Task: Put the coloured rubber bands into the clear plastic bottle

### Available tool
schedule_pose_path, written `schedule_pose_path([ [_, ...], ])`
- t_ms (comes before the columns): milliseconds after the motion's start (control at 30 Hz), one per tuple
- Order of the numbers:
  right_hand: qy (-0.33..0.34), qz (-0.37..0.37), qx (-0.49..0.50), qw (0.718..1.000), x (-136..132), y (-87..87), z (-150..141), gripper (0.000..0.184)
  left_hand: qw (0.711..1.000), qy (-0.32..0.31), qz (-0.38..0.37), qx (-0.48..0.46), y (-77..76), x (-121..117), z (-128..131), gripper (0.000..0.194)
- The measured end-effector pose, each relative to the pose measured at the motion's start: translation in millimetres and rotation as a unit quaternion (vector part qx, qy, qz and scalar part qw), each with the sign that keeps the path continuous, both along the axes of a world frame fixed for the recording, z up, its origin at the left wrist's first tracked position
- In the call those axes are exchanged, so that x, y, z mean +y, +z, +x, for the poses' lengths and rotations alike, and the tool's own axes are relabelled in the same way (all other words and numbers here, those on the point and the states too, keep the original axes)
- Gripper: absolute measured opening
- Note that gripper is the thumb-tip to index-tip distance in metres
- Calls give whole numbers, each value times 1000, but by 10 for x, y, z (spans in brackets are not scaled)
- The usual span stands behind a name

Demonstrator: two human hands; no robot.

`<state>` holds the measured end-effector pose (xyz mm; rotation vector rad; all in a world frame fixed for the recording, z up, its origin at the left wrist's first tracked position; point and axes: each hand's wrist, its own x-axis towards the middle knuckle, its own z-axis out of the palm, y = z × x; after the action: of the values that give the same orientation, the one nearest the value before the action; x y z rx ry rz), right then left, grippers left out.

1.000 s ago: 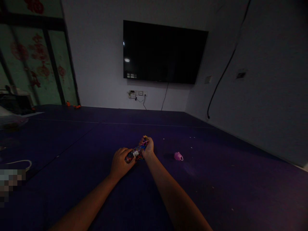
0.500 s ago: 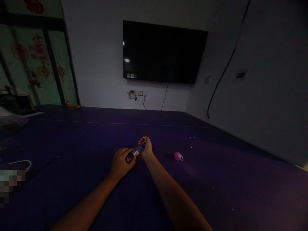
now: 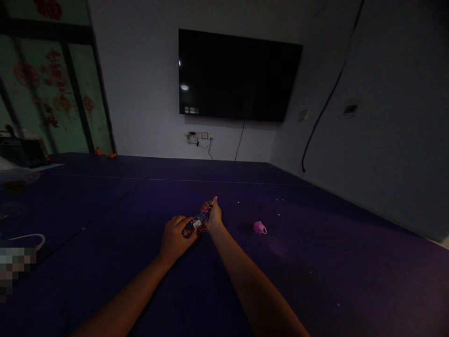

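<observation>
My left hand (image 3: 175, 235) is wrapped round a small clear bottle (image 3: 190, 229) with colourful contents and a white label. The bottle lies tilted, its mouth end towards my right hand (image 3: 214, 218). My right hand is cupped with curled fingers round a bunch of thin, colourful bands (image 3: 208, 211), which look like small elastic hair ties. More strands show below the bottle, between the hands. To the right of my hands, a pink lid (image 3: 259, 227) with a loop handle rests on the floor.
The floor is a dark purple mat (image 3: 315, 243) with scattered white specks. A black television (image 3: 238, 75) hangs on the wall ahead, above sockets (image 3: 201, 136) and cables. Plastic bags (image 3: 17, 180) lie at the left, and orange toys (image 3: 111, 156) sit by the glass door (image 3: 56, 93).
The right hand's fingers and thumb have shifted slightly around the colourful bands. The left hand, the bottle and the pink lid stay nearly where they were.
</observation>
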<state>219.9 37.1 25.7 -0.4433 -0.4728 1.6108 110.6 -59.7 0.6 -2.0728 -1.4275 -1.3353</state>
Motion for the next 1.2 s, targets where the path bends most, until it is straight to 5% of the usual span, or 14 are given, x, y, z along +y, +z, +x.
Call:
schedule_pose_path([
  [633, -113, 56, -148, 981, 41, -41, 62, 47, 1000, -24, -14, 14, 23, -40, 17, 26],
  [1200, -49, 97, -152, 982, -31, -57, -82, 44, 999, 13, -16, -24, -6, -3, -14, 21],
])
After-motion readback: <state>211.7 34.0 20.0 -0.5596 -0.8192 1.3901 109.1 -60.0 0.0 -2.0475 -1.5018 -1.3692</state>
